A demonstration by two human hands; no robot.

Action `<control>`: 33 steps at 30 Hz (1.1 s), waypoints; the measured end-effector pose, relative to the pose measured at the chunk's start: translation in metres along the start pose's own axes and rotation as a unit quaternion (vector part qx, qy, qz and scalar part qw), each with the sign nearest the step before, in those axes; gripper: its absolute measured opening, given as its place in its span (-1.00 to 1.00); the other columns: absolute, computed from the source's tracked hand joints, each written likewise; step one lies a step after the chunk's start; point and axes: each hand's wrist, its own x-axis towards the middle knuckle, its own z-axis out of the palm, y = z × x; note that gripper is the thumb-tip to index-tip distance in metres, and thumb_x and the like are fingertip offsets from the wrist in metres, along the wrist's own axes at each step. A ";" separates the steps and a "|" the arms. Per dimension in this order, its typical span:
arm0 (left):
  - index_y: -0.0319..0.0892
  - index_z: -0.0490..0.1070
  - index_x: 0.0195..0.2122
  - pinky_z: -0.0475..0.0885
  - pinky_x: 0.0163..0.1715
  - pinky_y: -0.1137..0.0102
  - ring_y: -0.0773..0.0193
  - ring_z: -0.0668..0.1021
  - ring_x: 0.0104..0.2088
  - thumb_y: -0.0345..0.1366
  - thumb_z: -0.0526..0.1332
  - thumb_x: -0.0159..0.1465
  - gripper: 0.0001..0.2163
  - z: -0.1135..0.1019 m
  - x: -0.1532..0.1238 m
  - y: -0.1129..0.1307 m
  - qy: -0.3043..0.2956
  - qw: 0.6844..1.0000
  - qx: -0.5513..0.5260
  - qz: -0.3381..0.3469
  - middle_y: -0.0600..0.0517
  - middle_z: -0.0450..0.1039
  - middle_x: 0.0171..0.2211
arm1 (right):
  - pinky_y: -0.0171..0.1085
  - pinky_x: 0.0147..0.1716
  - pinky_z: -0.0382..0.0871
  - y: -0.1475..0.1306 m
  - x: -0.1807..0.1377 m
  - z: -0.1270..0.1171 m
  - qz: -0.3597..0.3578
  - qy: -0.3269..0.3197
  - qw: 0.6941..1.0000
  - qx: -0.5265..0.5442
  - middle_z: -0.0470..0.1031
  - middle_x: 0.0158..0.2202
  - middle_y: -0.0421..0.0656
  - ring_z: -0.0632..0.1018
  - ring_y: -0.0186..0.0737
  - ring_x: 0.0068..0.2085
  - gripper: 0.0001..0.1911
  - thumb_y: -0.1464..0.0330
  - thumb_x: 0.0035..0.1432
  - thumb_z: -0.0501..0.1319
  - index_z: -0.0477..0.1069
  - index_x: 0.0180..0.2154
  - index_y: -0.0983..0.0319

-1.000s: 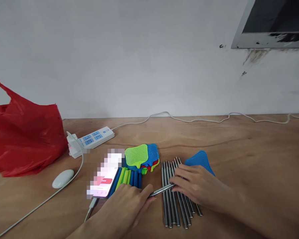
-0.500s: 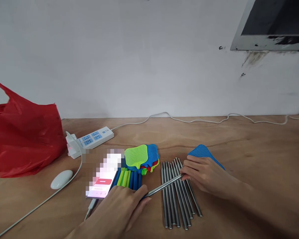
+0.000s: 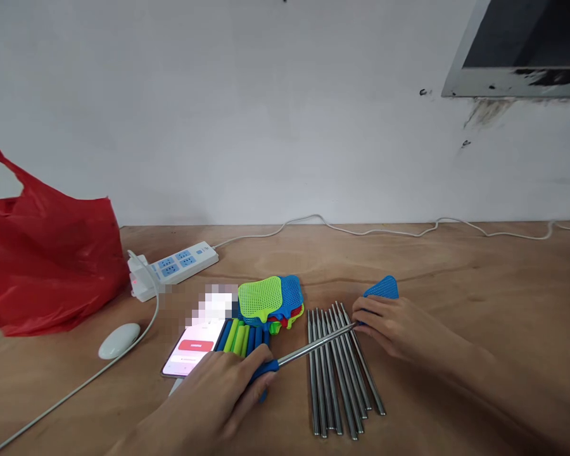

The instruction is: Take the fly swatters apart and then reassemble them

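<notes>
Looks like smooth, shiny metal in the loose rods and the held rod, running into matt blue plastic at the handle. Shows perforated, matt plastic in the stacked mesh heads, thin, crinkled plastic with slight sheen in the red bag, and low-gloss, grained wood across the tabletop.

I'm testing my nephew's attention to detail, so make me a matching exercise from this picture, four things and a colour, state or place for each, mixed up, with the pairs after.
1. Left hand
2. Loose metal rods
3. Right hand
4. Plastic bag

A. Red
B. Holding a blue mesh head
C. Around a blue handle
D. Silver, side by side

Pairs: 1-C, 2-D, 3-B, 4-A
</notes>
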 end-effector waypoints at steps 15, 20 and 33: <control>-0.11 0.39 -0.16 0.27 -0.55 0.36 0.11 0.57 -0.48 -0.14 -0.25 0.52 -0.57 0.016 0.005 0.013 0.022 0.999 0.022 0.022 -0.01 0.55 -0.42 | -0.23 -0.55 0.39 -0.032 0.016 -0.009 -0.049 -0.020 0.995 -0.079 0.52 -0.38 -0.06 0.56 -0.10 -0.35 -0.76 0.69 0.02 0.12 0.43 -0.38 0.28; -0.14 0.40 -0.13 0.26 -0.57 0.34 0.04 0.58 -0.48 -0.19 -0.20 0.51 -0.62 0.021 0.013 0.025 0.009 0.999 0.046 0.011 -0.05 0.56 -0.43 | -0.25 -0.59 0.38 -0.050 0.025 0.001 -0.060 -0.005 0.995 -0.078 0.51 -0.40 -0.08 0.55 -0.12 -0.37 -0.82 0.64 0.10 0.17 0.44 -0.40 0.29; -0.09 0.37 -0.11 0.32 -0.43 0.34 0.10 0.60 -0.37 -0.14 -0.18 0.50 -0.65 0.005 0.007 0.019 0.009 0.997 -0.067 -0.032 0.00 0.55 -0.33 | 0.17 0.11 0.31 -0.015 0.004 -0.009 0.230 0.213 0.940 0.133 0.44 0.12 0.05 0.46 0.11 0.12 -0.59 0.33 0.30 0.14 0.32 0.16 0.16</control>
